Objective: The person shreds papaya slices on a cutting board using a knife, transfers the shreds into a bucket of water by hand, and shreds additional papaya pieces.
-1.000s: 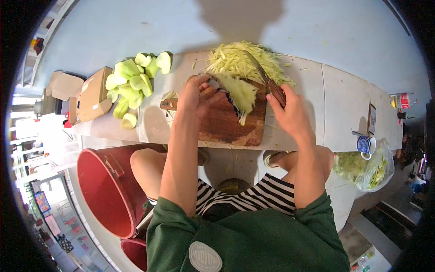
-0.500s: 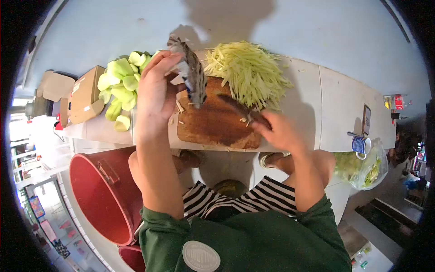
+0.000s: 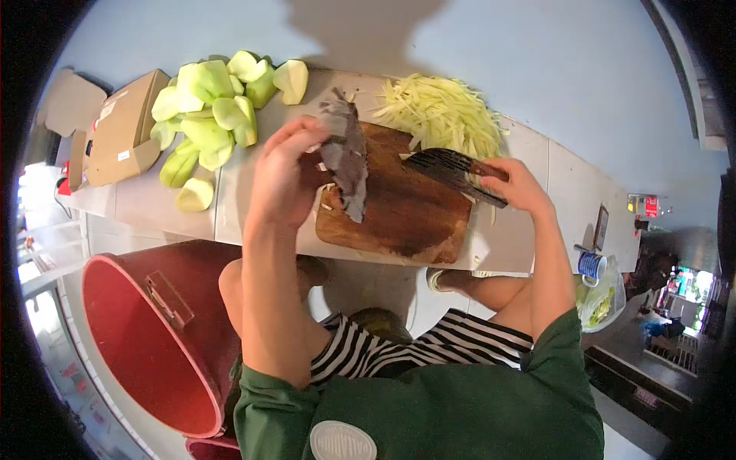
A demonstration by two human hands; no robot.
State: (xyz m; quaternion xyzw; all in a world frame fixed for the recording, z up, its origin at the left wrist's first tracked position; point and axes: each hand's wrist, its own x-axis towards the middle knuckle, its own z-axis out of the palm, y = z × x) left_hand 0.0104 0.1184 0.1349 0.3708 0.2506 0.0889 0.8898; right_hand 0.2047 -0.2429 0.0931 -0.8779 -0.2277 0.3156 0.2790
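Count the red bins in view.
2. A large bin takes up the picture's lower left; a second bin shows only in part below it, cut off by the bottom edge. More may be hidden.

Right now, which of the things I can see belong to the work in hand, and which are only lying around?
In the work, it seems:
- left hand, holding grey cloth
- right hand, holding knife
- wooden board
- pale green shreds
- larger green pieces

Probably just lying about:
- cardboard box
- blue-and-white mug

Unclear: plastic bag, red bin
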